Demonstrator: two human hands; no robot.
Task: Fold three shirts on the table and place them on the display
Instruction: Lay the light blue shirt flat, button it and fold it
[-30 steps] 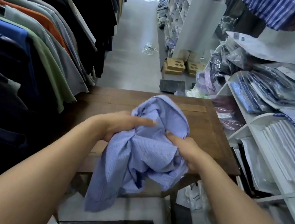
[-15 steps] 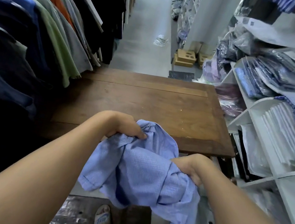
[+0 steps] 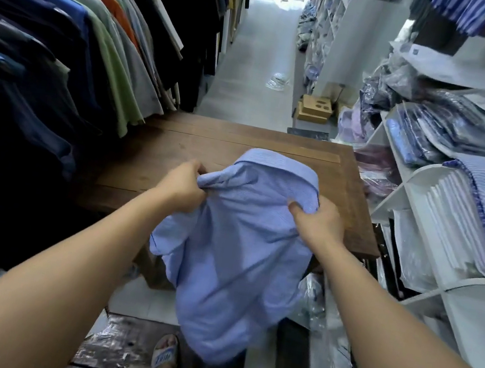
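A light blue shirt point(image 3: 240, 247) hangs in the air over the near edge of the brown wooden table point(image 3: 175, 153), collar uppermost and its lower part dangling below the table edge. My left hand point(image 3: 181, 188) grips the shirt's left shoulder. My right hand point(image 3: 315, 221) grips the right shoulder, thumb on the cloth. The white display shelf point(image 3: 409, 192) stands to the right, holding folded shirts. No other loose shirt shows on the table.
A rack of hanging shirts point(image 3: 76, 37) lines the left side and overhangs the table's left edge. Bagged shirts point(image 3: 436, 132) fill the right shelves. Cardboard boxes point(image 3: 314, 109) sit on the aisle floor beyond the table. My sandalled foot point(image 3: 164, 354) is below.
The crumpled shirt has been shaken out and lifted. Both hands moved up and apart to its shoulders, so it now hangs open with the collar at the top.
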